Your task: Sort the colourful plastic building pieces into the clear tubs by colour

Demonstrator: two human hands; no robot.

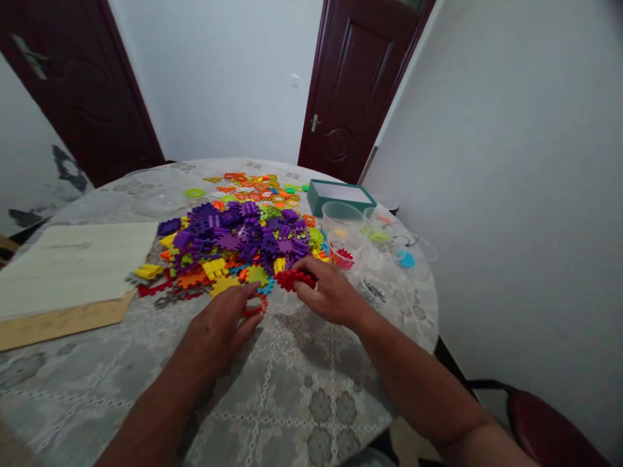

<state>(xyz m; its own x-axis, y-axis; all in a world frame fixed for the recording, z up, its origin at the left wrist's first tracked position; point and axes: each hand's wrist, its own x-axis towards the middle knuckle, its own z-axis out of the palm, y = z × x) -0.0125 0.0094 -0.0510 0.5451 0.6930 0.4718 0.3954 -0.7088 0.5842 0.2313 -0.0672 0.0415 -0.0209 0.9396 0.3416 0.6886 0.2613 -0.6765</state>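
A heap of plastic toy gears and building pieces, mostly purple, lies on the table just beyond both hands. My right hand is closed on a red toy gear, raised a little at the heap's near right edge. My left hand is at the front of the heap, with thumb and fingers about an orange toothed ring. Beside its fingertips are a yellow gear and a lime green gear. The fingers partly cover the orange ring.
Clear plastic tubs stand to the right, some with coloured pieces. Behind them is a green box. Orange flat pieces are spread at the back. Paper sheets lie on the left of the patterned tablecloth.
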